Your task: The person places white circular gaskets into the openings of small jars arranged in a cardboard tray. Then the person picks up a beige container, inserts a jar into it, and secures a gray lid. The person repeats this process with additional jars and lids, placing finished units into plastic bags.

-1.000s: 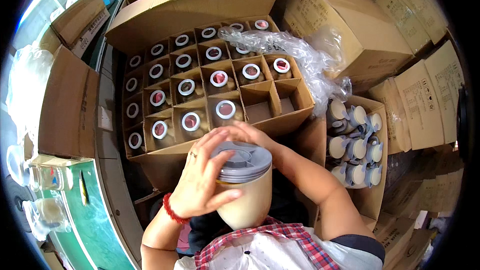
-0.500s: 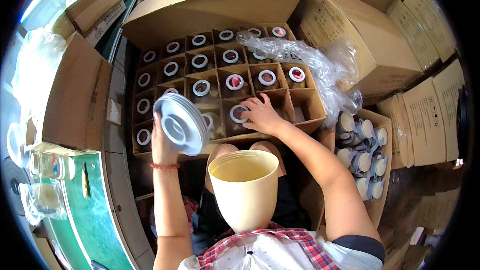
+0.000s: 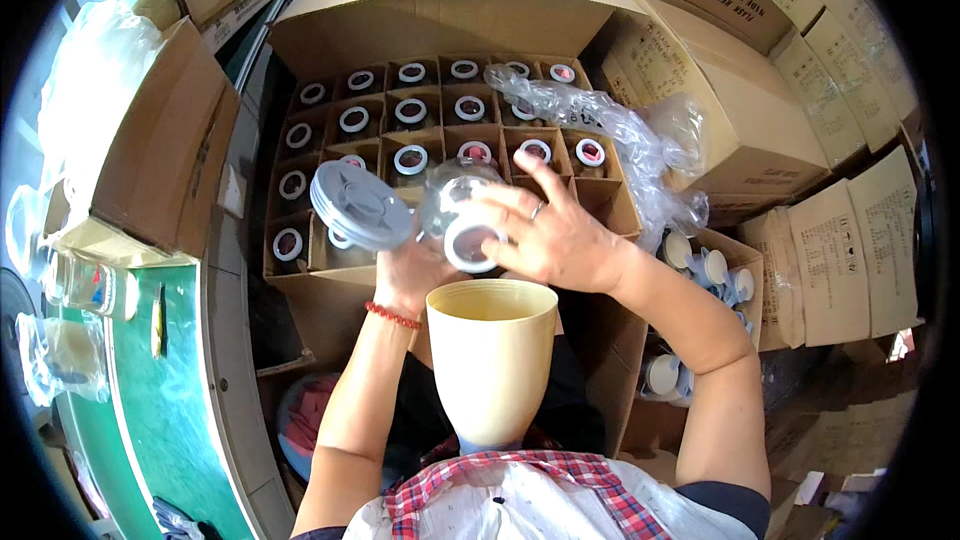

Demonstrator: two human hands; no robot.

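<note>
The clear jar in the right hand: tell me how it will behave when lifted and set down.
The clear jar looks like glass, so probably rigid, breakable and fairly heavy for its size. Its smooth round body may slip or roll if laid sideways. The right hand grips it with spread fingers, suggesting it needs a firm hold.

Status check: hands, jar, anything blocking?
Left hand holds grey lid. Right hand grips clear jar above open cream container. Nothing between them.

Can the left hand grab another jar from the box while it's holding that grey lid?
Probably not: the left hand is full with the grey lid, though the jars in the box sit open and close.
</note>
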